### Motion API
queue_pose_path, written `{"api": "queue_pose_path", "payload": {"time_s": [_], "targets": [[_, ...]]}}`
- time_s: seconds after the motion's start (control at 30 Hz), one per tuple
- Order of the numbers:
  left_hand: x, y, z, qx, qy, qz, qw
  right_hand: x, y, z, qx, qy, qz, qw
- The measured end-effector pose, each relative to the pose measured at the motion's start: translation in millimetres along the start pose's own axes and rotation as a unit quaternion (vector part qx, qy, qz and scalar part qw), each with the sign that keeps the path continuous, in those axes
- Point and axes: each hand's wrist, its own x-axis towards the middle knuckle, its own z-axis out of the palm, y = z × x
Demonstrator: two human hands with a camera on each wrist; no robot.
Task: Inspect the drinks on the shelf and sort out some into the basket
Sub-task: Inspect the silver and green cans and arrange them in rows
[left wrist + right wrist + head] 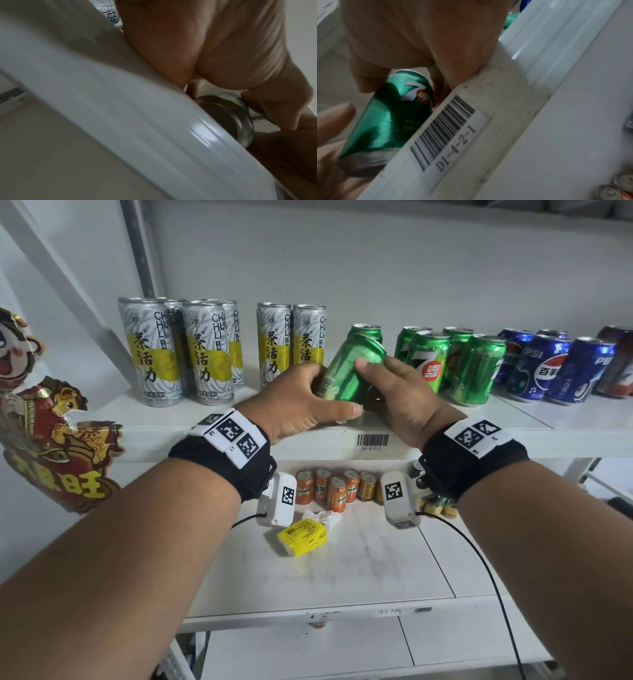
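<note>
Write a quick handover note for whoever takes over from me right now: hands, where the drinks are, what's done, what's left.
Left hand and right hand both grip one green 7-Up can, tilted above the upper shelf edge for inspection.
Other green cans, tall tea cans and blue Pepsi cans stand on that shelf; orange cans stand on the shelf below.
No basket in view, so what is already sorted cannot be told.
Left: finish checking this can, then the others.
</note>
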Motion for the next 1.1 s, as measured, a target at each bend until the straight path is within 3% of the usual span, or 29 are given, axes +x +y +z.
{"api": "queue_pose_path", "payload": {"time_s": [0.17,0.33,0.47,0.63,0.83,1.1], "targets": [[0.4,-1.4,0.1,0.011,0.028,-0.003,1.0,-0.2,0.0,0.0,-0.016,-0.007,-0.004,1.0],[-0.4,-3.0,0.7,-0.079,0.007,0.0,0.997,-1.1,-3.4,0.6,0.015,0.003,0.016,1.0],[1.6,-0.7,4.1,-0.044,0.001,0.011,0.999,-3.1,-3.7,-1.1,0.051,0.012,0.028,0.998],[2.7,-0.1,4.2,-0.017,-0.015,0.001,1.0,-5.6,-3.2,0.4,-0.006,0.009,0.01,1.0],[-1.6,3.9,3.0,-0.125,-0.016,-0.02,0.992,-9.1,-6.4,2.0,-0.011,-0.003,-0.001,1.0],[0.1,3.9,3.1,-0.146,-0.057,-0.027,0.987,-6.6,-4.9,-1.8,0.016,-0.015,0.017,1.0]]}}
